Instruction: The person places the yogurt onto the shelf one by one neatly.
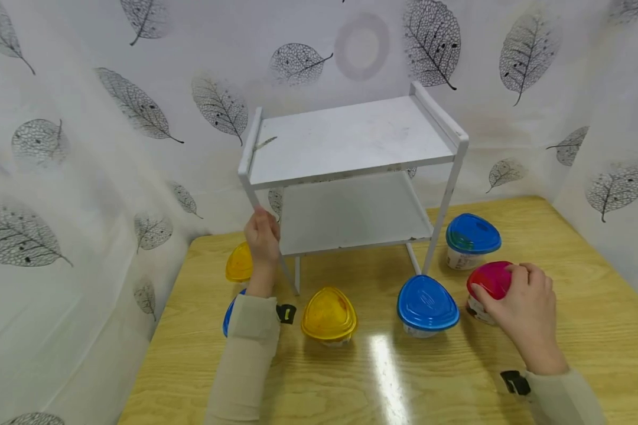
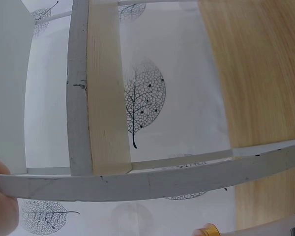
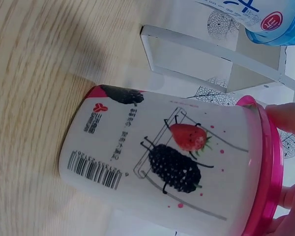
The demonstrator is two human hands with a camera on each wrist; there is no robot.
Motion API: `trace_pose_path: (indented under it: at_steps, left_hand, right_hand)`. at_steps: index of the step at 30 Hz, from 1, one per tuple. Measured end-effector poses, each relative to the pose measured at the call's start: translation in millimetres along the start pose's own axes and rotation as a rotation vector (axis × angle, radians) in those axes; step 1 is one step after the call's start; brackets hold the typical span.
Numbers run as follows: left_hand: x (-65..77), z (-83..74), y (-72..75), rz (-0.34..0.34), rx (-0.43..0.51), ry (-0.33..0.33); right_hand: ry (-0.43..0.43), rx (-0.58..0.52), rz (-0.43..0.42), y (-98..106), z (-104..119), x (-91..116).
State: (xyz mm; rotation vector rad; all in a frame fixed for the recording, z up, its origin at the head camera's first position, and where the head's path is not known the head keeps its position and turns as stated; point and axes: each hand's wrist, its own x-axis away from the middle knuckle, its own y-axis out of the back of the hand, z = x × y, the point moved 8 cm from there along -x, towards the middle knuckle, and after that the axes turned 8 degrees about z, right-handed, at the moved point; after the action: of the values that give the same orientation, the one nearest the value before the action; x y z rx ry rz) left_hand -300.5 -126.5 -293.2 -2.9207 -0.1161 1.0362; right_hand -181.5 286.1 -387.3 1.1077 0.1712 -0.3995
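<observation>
The right hand (image 1: 526,307), at the lower right of the head view, curls its fingers over the lid of the red-lidded cup (image 1: 489,282) standing on the counter (image 1: 590,330); since the hold seems to be on the lid alone, the lid could pop or the cup slip out if it is lifted. The left hand (image 1: 263,239), at centre left, grips the front left leg of the white shelf rack (image 1: 351,141), and a tug there could skid the light rack into the yellow-lidded cup (image 1: 239,264) just beside it.
</observation>
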Motion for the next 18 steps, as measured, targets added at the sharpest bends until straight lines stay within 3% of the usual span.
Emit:
trace_pose_path:
  at_steps: [12, 18]
  left_hand:
    - [-0.2, -1.8, -0.8, 0.001, -0.001, -0.016]
    - [-0.3, -0.9, 0.5, -0.010, 0.007, -0.012]
  right_hand:
    - [0.025, -0.083, 0.113, -3.6, -1.5, -0.8]
    - [0.015, -0.073, 0.024, 0.9, -2.2, 0.7]
